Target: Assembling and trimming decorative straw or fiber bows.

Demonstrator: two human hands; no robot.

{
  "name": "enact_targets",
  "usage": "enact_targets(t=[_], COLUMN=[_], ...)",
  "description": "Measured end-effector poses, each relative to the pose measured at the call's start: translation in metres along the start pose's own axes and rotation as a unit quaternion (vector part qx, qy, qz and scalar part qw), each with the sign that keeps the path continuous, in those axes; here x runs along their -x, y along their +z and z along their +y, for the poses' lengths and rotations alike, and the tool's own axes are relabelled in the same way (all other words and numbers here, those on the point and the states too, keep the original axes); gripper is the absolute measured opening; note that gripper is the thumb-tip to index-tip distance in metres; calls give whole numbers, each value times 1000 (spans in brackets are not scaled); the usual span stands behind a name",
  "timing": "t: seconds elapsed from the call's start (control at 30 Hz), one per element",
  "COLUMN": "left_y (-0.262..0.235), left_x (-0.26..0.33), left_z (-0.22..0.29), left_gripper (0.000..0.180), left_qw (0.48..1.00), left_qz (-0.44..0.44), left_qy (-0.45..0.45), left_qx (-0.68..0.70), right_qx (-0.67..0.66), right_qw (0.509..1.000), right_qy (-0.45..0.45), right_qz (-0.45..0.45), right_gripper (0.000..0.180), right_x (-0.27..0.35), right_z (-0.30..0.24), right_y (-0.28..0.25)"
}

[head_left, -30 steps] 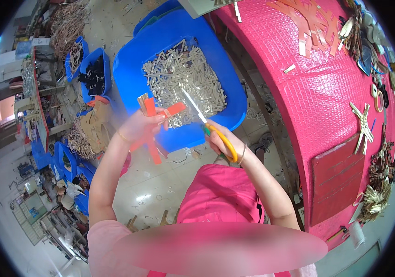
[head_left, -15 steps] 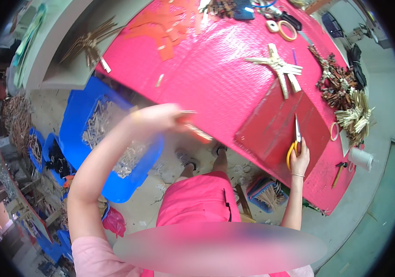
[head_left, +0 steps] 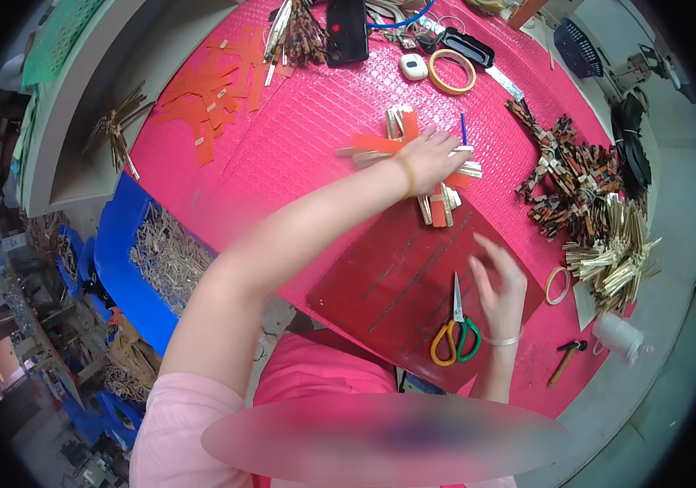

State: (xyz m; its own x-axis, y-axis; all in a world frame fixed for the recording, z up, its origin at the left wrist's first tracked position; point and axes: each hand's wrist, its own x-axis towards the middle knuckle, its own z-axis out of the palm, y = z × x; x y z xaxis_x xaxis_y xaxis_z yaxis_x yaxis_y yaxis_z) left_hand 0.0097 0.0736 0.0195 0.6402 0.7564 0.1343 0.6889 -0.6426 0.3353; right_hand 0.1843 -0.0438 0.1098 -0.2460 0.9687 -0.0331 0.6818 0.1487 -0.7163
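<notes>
My left hand (head_left: pixel 429 159) reaches across the pink table (head_left: pixel 299 138) and closes over a bundle of pale sticks and orange strips (head_left: pixel 437 195); one orange strip sticks out to its left. My right hand (head_left: pixel 498 281) hovers open, fingers spread, over a dark red mat (head_left: pixel 397 276). Orange-and-green-handled scissors (head_left: pixel 455 329) lie on that mat just left of my right hand, out of its grip.
A blue bin of pale sticks (head_left: pixel 161 252) stands on the floor at the left. Loose orange strips (head_left: pixel 210 98), a tape roll (head_left: pixel 452 71), a black box (head_left: pixel 346 28), dark brown pieces (head_left: pixel 567 175), pale stick bundles (head_left: pixel 616 252), a hammer (head_left: pixel 563 358) and a white spool (head_left: pixel 616 337) lie on the table.
My left hand carried sticks and orange strips from the blue bin up onto the table pile. My right hand set the scissors down on the dark red mat and opened.
</notes>
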Motion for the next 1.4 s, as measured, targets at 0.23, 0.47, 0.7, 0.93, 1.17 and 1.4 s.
enact_targets(t=[0.23,0.47,0.7,0.93,1.17,1.4], left_y=[24,34,28,37,42,35], left_x=[89,87,75,88,94,93], left_z=[35,34,24,9,27,51], left_gripper=[25,38,19,25,24,37], left_qw=[728,388,247,314,337,256], left_qz=[153,242,255,165,161,270], left_qy=[-382,-429,-420,-409,-386,-398], left_qx=[548,779,835,841,844,838], right_qx=[263,183,124,337,158,100], right_qw=[961,979,984,940,986,990], right_qy=[-83,-81,-104,-53,-54,-94], right_qz=[-32,33,-77,-21,5,21], right_gripper=[33,5,22,33,31,35], right_x=[-121,-126,-158,-122,-118,-172], right_z=[29,-1,-25,26,-37,-5], right_y=[74,77,119,86,83,105])
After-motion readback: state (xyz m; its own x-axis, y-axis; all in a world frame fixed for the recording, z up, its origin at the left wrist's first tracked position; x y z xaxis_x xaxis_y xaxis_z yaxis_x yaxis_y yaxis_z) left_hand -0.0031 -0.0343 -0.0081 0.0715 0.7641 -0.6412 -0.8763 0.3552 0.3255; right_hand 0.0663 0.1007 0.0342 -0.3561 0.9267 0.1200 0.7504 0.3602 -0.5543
